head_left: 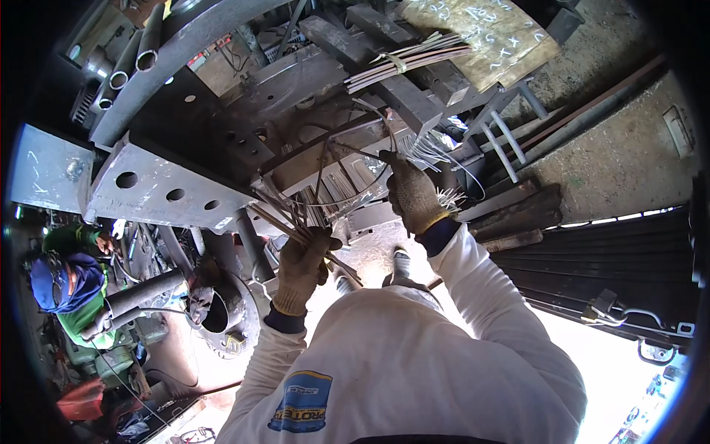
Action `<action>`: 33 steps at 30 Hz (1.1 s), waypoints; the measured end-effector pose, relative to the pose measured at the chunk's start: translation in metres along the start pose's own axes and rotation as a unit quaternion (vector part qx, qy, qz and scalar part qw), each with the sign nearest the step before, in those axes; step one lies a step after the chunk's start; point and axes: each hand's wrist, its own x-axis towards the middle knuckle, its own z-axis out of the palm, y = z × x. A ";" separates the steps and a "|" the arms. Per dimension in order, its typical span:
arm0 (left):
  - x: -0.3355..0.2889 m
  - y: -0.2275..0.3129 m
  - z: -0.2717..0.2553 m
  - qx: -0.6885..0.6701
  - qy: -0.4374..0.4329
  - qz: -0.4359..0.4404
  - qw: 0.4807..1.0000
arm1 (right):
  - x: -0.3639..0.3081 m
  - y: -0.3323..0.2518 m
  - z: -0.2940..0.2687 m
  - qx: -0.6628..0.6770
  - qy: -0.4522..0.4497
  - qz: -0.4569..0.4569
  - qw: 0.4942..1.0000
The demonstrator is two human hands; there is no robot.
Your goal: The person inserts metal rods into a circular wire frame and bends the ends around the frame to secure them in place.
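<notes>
My left hand, in a beige knit work glove, is closed around several thin metal rods. They stick out past both sides of the fist, slanting up to the left and down to the right. My right hand, gloved too, is raised and closed on a thin bent metal rod, whose near end is hidden in the fingers. Between and beyond the hands stands an open metal rack with many thin rods lying in it. Pale rods fan out just right of my right hand.
A steel beam with round holes lies to the left. Behind the rack are heavy square bars, a tied rod bundle and a chalk-marked board. A person in green works at far left near a flanged pipe.
</notes>
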 end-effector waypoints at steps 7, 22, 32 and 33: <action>0.002 -0.006 -0.010 0.030 0.013 0.009 0.999 | 0.003 0.015 -0.002 -0.026 0.028 -0.058 0.998; 0.017 0.001 -0.005 0.032 -0.021 -0.009 0.999 | -0.004 0.034 0.073 0.440 0.083 -0.006 0.894; 0.013 0.003 -0.001 0.030 -0.039 -0.008 0.999 | -0.006 0.001 0.047 0.159 0.172 -0.014 0.972; 0.010 0.006 0.002 0.005 -0.031 -0.006 1.000 | -0.007 -0.009 0.040 0.140 0.157 0.023 0.977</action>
